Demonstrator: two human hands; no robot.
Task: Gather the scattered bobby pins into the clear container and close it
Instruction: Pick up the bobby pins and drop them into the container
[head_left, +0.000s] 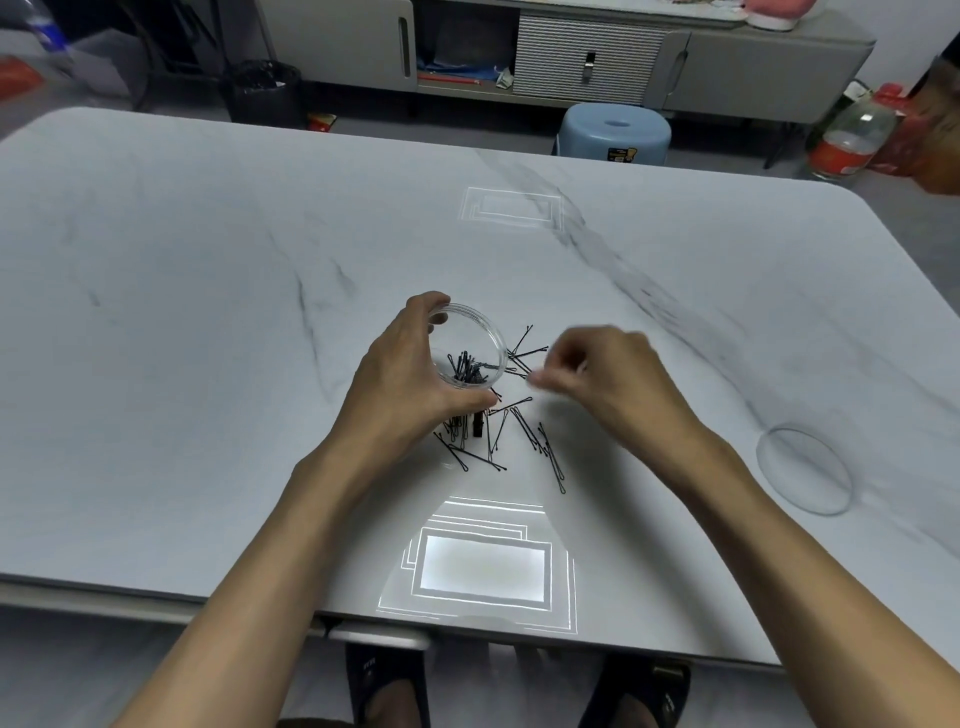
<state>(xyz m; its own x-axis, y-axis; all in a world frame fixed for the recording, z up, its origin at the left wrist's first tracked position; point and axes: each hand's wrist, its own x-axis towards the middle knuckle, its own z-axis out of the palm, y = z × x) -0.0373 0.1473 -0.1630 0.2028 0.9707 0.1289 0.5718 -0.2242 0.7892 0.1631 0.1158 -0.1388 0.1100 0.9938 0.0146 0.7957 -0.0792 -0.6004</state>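
Above the table (208, 312), left hand (405, 374) grips clear container (492, 336) holding pins (467, 366); right hand (608, 379) unclear.

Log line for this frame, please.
left hand holds container | right hand blurred beside it | pins some in, many on table | lid off, at right

Motion blur smears the right hand (608, 379), so its grip cannot be told.
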